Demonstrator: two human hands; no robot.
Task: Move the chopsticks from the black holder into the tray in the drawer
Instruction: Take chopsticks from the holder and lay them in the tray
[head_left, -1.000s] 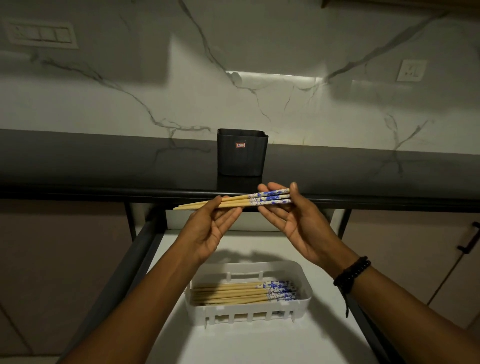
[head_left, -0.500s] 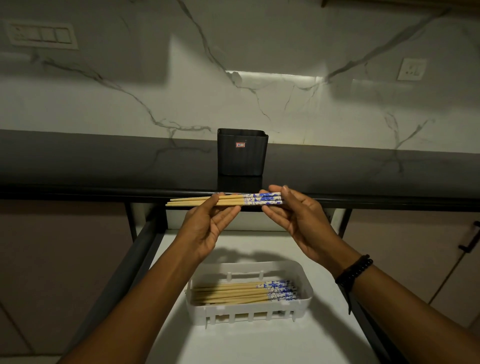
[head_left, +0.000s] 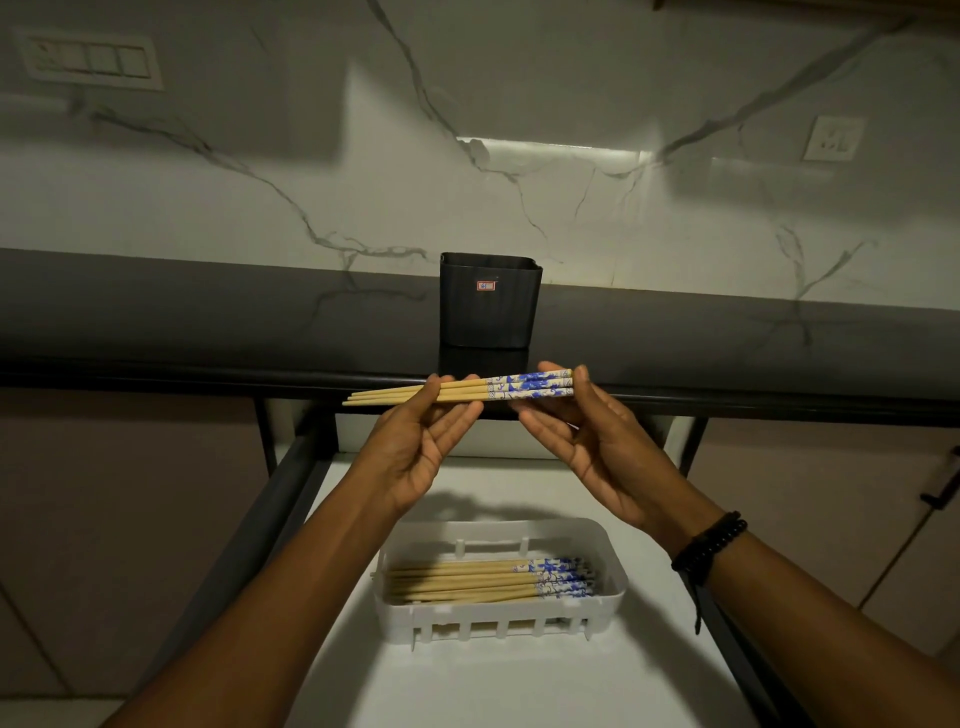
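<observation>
1. Hands. We find the left hand (head_left: 415, 452) and the right hand (head_left: 587, 441) raised palm-up, side by side, in front of the tabletop (head_left: 208, 322) edge and above the open drawer (head_left: 467, 686).

2. Grip. The left grip is narrow: thumb on the near side and fingertips on the far side pinch the held chopsticks (head_left: 467, 391) on their plain wooden part. The right grip is also narrow: we see thumb and index finger closed on the patterned ends, with the remaining fingers nearly straight beneath them.

3. Held chopsticks. We read a small bundle, nearly level and slightly lower at the left. The tapered tips point left past the left hand. The blue-and-white ends point right and finish at the right index finger.

4. Black holder (head_left: 488, 306). It stands upright on the tabletop, directly behind the bundle and close to the marble wall (head_left: 363, 182). It carries a small red label near its rim. We cannot see into it.

5. Tray (head_left: 519, 613). The white slotted tray rests on the drawer floor, below the hands and well apart from them. The stored chopsticks (head_left: 467, 579) lie flat inside it, side by side, patterned ends to the right.

6. Surroundings. We note a dark beaded bracelet (head_left: 709, 540) on the right wrist, a switch plate (head_left: 93, 60) at upper left, and a wall socket (head_left: 834, 137) at upper right.
</observation>
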